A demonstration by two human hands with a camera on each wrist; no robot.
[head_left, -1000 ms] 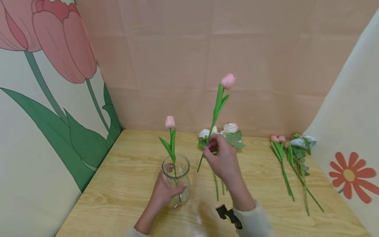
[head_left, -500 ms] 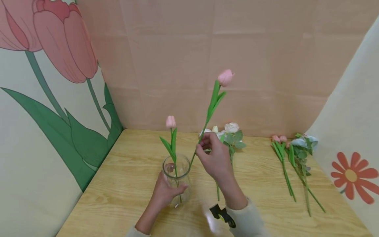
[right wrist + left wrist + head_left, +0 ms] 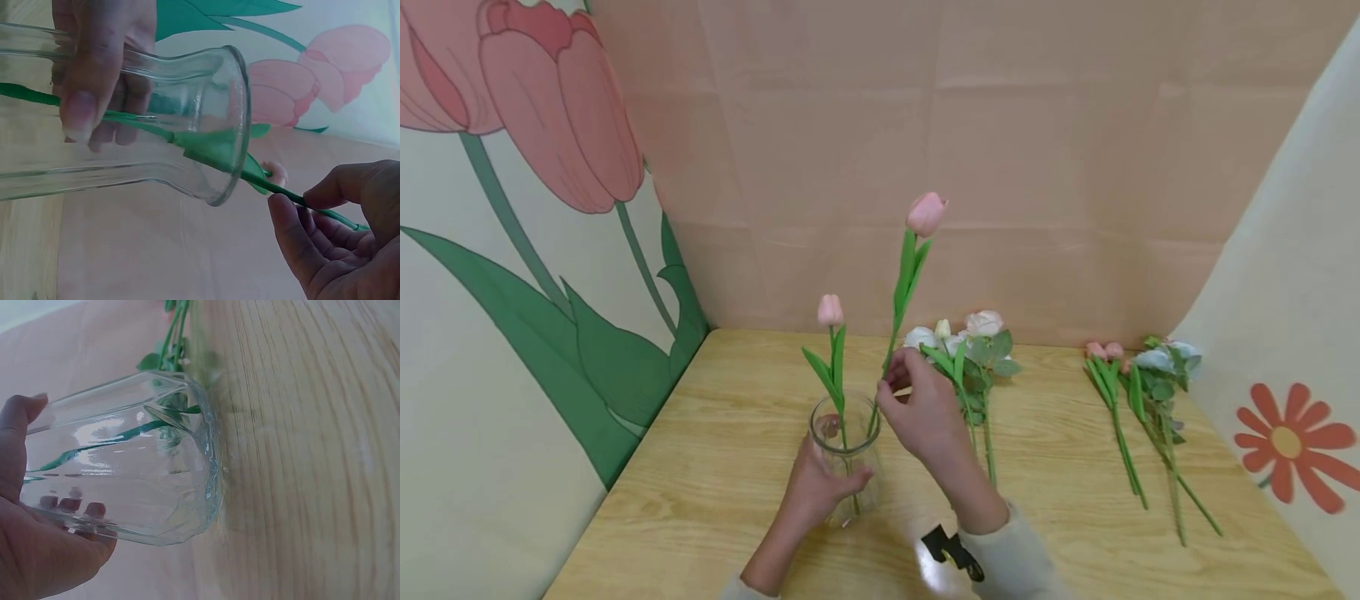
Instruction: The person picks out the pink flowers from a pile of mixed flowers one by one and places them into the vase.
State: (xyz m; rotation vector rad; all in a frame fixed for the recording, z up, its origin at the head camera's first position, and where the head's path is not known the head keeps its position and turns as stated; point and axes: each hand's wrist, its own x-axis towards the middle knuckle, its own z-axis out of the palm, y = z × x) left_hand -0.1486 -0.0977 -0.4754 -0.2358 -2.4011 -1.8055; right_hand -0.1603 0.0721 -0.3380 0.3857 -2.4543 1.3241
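Observation:
A clear glass vase [image 3: 867,467] stands on the wooden table, and my left hand [image 3: 820,483] grips it round the side. Inside leans a pink tulip [image 3: 831,310], its stem reaching down near the bottom. My right hand [image 3: 928,408] pinches the stem of a second pink tulip [image 3: 927,215] between thumb and fingertips; that stem's lower end is just inside the vase mouth. In the right wrist view the pinched stem [image 3: 284,191] passes over the rim [image 3: 240,125]. The left wrist view shows the vase's base [image 3: 209,462] right at the tabletop, with fingers behind the glass.
White and pale pink flowers [image 3: 985,325] with green leaves lie behind my right hand. At the right lie pink tulips [image 3: 1105,352] and pale blue flowers [image 3: 1165,360]. A pink backdrop [image 3: 1037,167] rises behind the table [image 3: 715,467], with printed panels on both sides.
My right hand has moved left and brought the held tulip from beside the vase to its mouth, the stem's end now inside. The left hand keeps its grip on the vase.

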